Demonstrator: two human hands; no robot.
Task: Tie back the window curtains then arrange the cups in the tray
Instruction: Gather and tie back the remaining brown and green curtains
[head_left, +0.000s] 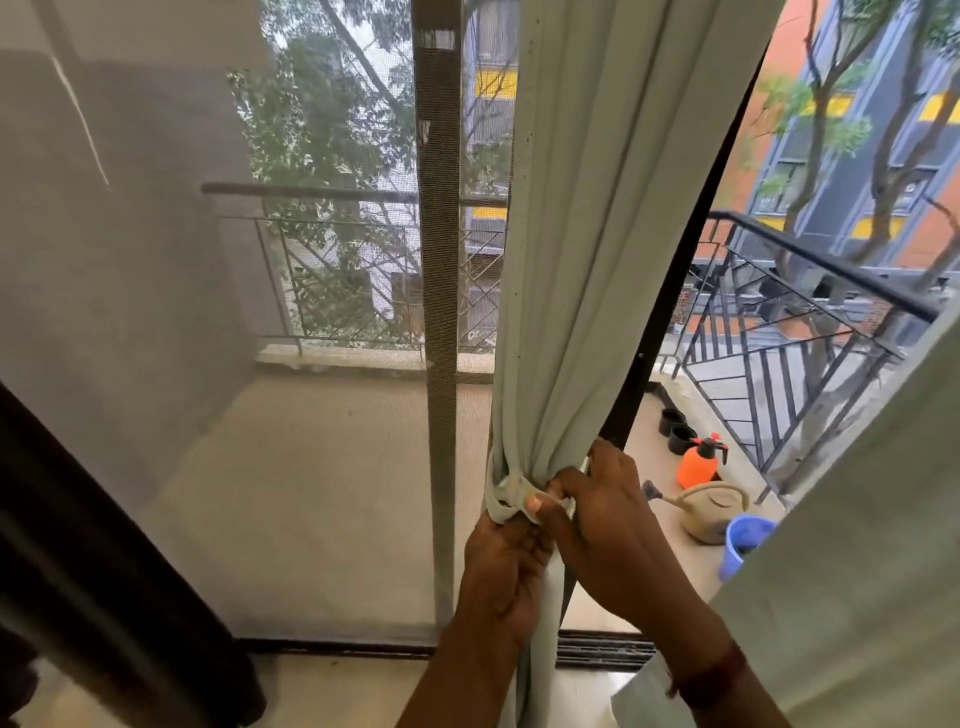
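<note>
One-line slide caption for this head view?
Both hands, left hand and right hand, knot a tie-back around the gathered curtain.

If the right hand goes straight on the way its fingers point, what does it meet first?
The right hand points left, into the gathered curtain and its tie band, which it already pinches.

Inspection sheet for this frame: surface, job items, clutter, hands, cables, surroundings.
Surface: balcony floor behind mesh screen.
Job's things: pale green curtain gathered, tie-back wrapped around it; cups and tray not seen.
Clutter: orange sprayer, watering can, blue bucket, black pots.
Grippers: left hand and right hand both gripping the tie-back.
Cables: nothing seen.
Surroundings: railing, trees, buildings.
</note>
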